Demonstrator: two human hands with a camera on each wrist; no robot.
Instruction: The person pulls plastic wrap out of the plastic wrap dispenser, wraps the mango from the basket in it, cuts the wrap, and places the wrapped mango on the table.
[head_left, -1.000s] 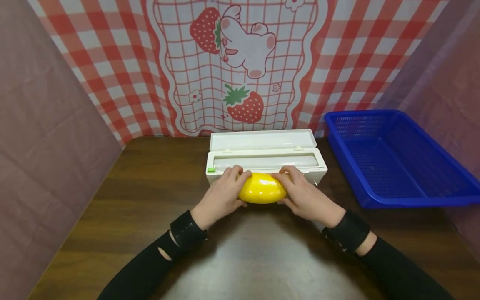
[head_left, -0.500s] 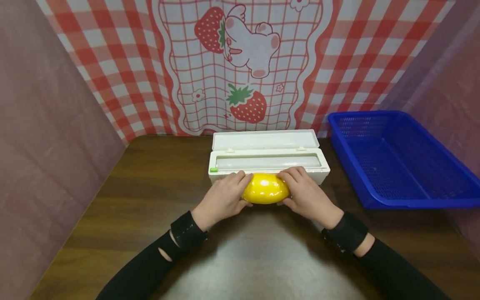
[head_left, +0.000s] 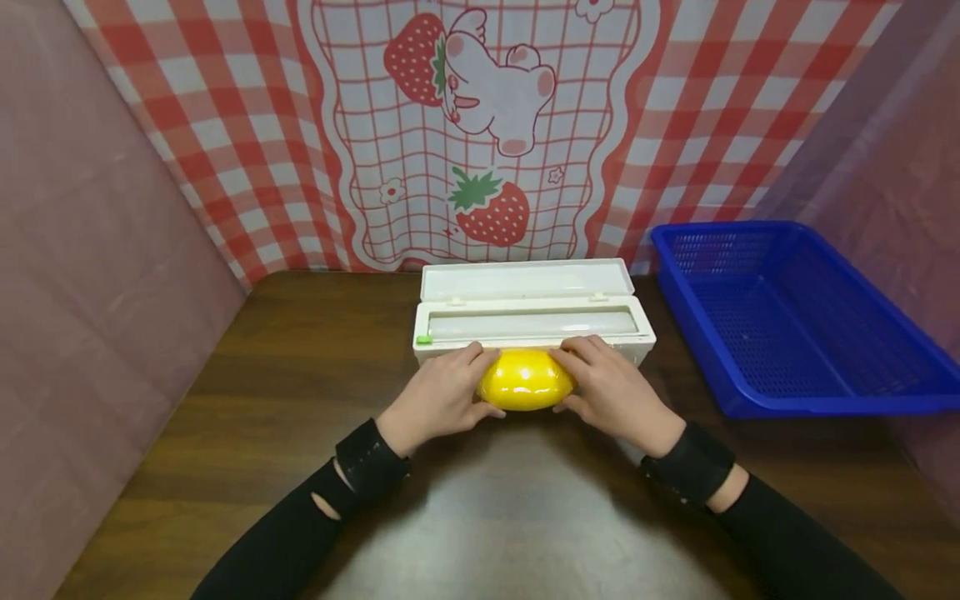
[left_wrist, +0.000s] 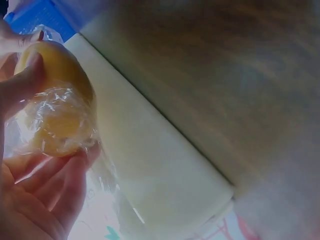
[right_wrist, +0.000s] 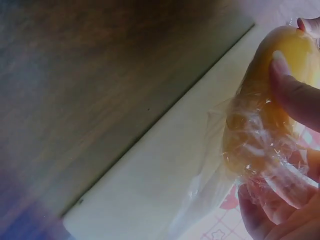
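Note:
Both hands hold a glossy yellow oval fruit (head_left: 527,380) wrapped in clear cling film (left_wrist: 62,115), in front of a white cling film dispenser (head_left: 532,342). My left hand (head_left: 442,392) grips the fruit's left end, thumb on the near side and fingers at the far side. At the other end, my right hand (head_left: 617,396) grips it the same way. Crinkled film bunches over the fruit's ends in both wrist views, and a sheet of film (right_wrist: 200,185) stretches from it beside the dispenser. The dispenser's lid (head_left: 525,280) is raised, with a film roll (head_left: 532,323) inside and a green slider (head_left: 423,339) at left.
A blue plastic basket (head_left: 731,392) stands at the right of the brown wooden table (head_left: 300,358). Behind the table hangs a red-and-white checked cloth (head_left: 247,125), with pinkish cloth (head_left: 90,250) along the sides.
The fruit has turned slightly between the hands, and the fingers have shifted a little on it. It stays close in front of the dispenser; the basket has not moved.

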